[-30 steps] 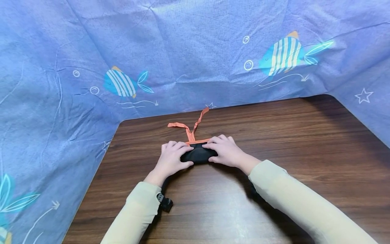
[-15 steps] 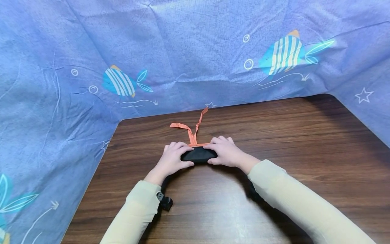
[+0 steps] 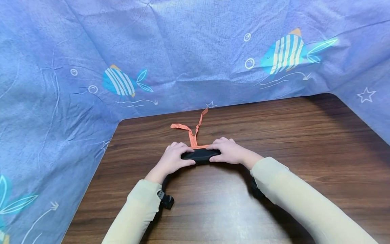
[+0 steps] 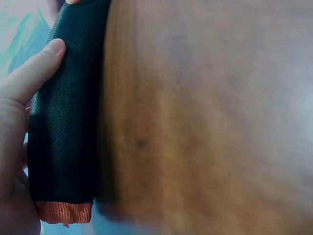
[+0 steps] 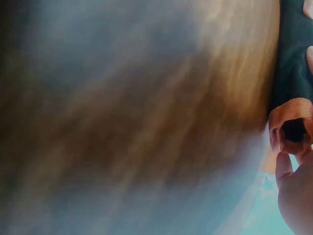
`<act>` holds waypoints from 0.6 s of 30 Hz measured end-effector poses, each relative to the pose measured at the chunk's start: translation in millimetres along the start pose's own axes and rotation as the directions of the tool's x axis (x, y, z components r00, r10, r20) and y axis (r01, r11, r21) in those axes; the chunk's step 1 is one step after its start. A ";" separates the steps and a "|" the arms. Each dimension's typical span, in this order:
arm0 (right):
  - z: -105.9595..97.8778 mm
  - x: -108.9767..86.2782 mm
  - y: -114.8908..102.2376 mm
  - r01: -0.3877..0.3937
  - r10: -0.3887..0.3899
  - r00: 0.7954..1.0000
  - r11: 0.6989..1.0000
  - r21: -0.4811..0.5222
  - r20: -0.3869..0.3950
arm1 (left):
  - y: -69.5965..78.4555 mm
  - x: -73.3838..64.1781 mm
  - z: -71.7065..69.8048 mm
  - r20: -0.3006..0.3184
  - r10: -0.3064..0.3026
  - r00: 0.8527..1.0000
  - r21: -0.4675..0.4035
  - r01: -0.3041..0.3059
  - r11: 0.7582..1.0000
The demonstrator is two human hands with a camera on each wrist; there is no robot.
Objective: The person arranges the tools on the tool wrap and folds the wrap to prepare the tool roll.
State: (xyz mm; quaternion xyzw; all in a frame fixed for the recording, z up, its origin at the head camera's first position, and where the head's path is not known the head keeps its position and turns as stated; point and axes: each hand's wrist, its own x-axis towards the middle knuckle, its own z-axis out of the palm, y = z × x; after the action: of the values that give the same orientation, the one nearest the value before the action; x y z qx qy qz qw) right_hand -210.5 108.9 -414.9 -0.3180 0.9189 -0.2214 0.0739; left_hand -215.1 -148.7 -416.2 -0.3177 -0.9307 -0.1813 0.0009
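Note:
A black fabric roll with orange edging lies on the table, tied to two orange straps that spread toward the far edge. My left hand grips its left end, thumb on the near side and fingers over the top. At the other end, my right hand holds it the same way. The left wrist view shows the thumb against the roll's woven black side and an orange-bound end. In the right wrist view, the opposite orange-bound end has a dark hollow.
The brown wood-grain table extends around the hands, widest to the right. A blue curtain printed with fish hangs along the far and left edges. A small black device is strapped under the left wrist.
The orange edge has come a little nearer to me, and the black face looks flatter and more even. Both hands stay almost in place; the right hand shifts slightly right.

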 end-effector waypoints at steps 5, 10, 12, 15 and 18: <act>1.3 2.0 4.4 -0.012 0.012 1.000 1.000 0.021 -0.010 | -2.3 3.7 -2.0 0.034 -0.008 0.999 -0.022 0.008 1.000; 3.3 0.8 1.2 -0.021 0.024 0.996 0.999 0.029 -0.085 | -4.6 6.9 -3.2 0.066 -0.007 0.998 -0.059 0.011 0.998; 4.9 0.2 -2.4 -0.022 0.023 0.992 1.000 0.011 -0.120 | -5.8 8.2 -3.7 0.080 -0.003 0.997 -0.072 0.009 0.997; 7.8 0.8 -8.8 -0.015 0.009 0.988 0.999 -0.044 -0.152 | -7.4 9.2 -4.1 0.092 -0.004 0.996 -0.085 0.012 0.996; 10.0 2.7 -13.3 -0.027 0.013 0.986 0.996 -0.079 -0.167 | -8.4 8.7 -2.9 0.082 -0.011 0.997 -0.092 0.018 0.996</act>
State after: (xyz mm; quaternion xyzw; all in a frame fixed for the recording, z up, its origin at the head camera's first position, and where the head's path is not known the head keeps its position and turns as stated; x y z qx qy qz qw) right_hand -202.5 94.3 -417.8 -0.2919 0.9333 -0.2089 -0.0139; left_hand -227.3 -150.6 -415.4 -0.3178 -0.9228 -0.2114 -0.0529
